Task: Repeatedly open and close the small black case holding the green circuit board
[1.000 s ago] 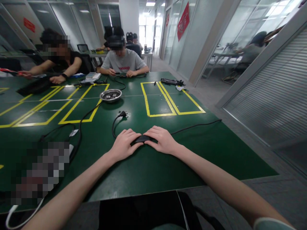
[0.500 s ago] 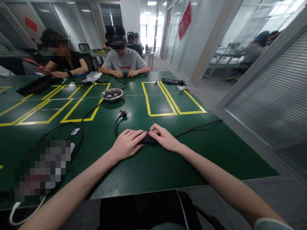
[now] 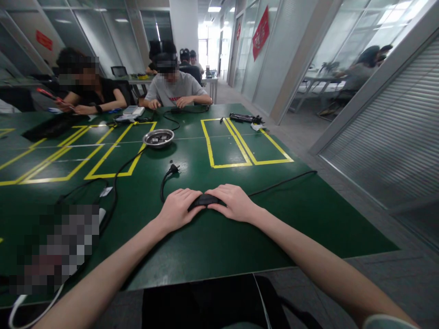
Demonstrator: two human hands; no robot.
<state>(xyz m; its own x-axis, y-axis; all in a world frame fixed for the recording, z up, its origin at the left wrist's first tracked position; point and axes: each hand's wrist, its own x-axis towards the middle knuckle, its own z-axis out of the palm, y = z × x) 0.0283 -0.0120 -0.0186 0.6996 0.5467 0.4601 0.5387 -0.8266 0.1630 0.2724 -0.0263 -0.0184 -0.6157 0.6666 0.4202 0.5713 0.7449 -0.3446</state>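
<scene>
Between left fingers and right fingers, black device, ends gripped, middle showing.

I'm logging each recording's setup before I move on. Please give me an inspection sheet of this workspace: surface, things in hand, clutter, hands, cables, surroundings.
Surface: green table marked with yellow tape.
Things in hand: one black block, partly covered by fingers.
Clutter: metal bowl with small metallic pieces inside; black folded item at the far edge; pixelated item at left, unidentifiable.
Hands: left hand and right hand grip opposite ends of the block.
Cables: black cord with plug beyond the left hand, plug unconnected; black cable running out beyond the right hand.
Surroundings: two people seated across the table; glass partitions behind.
</scene>
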